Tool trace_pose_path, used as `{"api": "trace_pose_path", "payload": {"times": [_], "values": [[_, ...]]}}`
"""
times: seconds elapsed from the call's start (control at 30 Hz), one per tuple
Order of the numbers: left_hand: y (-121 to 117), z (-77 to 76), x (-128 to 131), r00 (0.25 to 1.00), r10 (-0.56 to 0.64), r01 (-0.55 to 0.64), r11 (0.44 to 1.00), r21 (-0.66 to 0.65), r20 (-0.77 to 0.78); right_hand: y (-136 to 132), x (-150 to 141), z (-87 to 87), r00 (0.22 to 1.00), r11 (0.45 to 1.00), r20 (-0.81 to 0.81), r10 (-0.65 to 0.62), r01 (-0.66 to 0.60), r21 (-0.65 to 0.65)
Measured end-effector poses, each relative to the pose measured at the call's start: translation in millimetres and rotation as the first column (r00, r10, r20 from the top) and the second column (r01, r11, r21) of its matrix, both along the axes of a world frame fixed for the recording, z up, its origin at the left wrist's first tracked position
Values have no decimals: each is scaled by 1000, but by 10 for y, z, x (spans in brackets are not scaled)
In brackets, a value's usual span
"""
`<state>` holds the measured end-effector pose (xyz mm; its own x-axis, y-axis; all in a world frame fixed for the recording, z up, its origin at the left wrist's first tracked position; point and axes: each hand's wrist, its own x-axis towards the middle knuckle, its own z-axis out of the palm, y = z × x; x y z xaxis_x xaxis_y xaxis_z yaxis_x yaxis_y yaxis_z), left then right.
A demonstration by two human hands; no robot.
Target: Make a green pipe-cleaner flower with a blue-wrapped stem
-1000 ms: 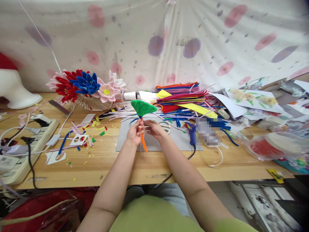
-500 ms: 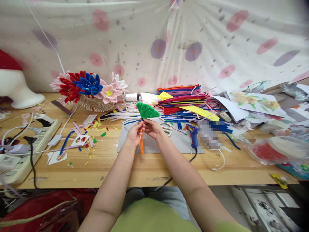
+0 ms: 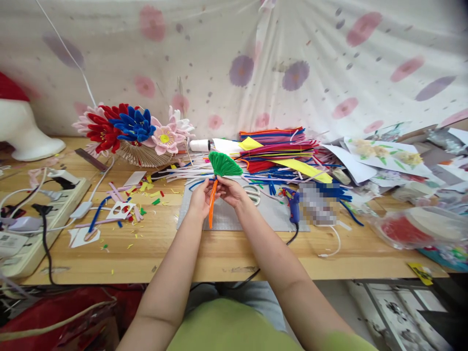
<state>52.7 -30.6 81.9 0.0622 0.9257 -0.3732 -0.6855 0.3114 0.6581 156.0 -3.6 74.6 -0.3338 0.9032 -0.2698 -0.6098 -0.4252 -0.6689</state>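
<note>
A fuzzy green fan-shaped leaf (image 3: 225, 165), looking like pipe cleaner, stands upright above my fingers. My left hand (image 3: 200, 199) and my right hand (image 3: 231, 192) meet at its narrow base, both closed in a pinch around it. An orange strip (image 3: 212, 204) hangs down from between the hands; which fingers grip it I cannot tell. The exact finger contact at the base is partly hidden. Below lies a grey cutting mat (image 3: 234, 222). Scissors with pale handles (image 3: 252, 194) rest just beyond my right hand.
A blue glue gun (image 3: 293, 204) lies right of the hands. Bundles of coloured pipe cleaners (image 3: 278, 153) are piled behind. Fuzzy flowers (image 3: 135, 126) stand back left. Scraps (image 3: 148, 187) and a power strip (image 3: 69, 214) are on the left; a plastic package (image 3: 413, 226) lies right.
The green leaf has turned slightly, and the orange strip's lower end has swung a little left. Both hands still pinch at the leaf's base. The view has shifted slightly.
</note>
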Motion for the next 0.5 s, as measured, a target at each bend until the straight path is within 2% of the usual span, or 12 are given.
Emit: {"api": "trace_pose_path", "payload": {"times": [0.1,0.27,0.4,0.5], "values": [[37,-36,-14,994,111,-111,994,-25,2,6,16,-17,999,1000,-40,10,-9,18],[56,-87,20,984,172,-170,984,52,-41,-6,10,-25,999,999,-4,-40,40,-3],[71,-175,69,910,368,-316,914,254,-191,-31,-32,-19,990,993,84,-117,116,16],[63,-253,81,788,486,-309,842,441,-376,-32,-62,-13,978,986,130,-165,158,61]]}}
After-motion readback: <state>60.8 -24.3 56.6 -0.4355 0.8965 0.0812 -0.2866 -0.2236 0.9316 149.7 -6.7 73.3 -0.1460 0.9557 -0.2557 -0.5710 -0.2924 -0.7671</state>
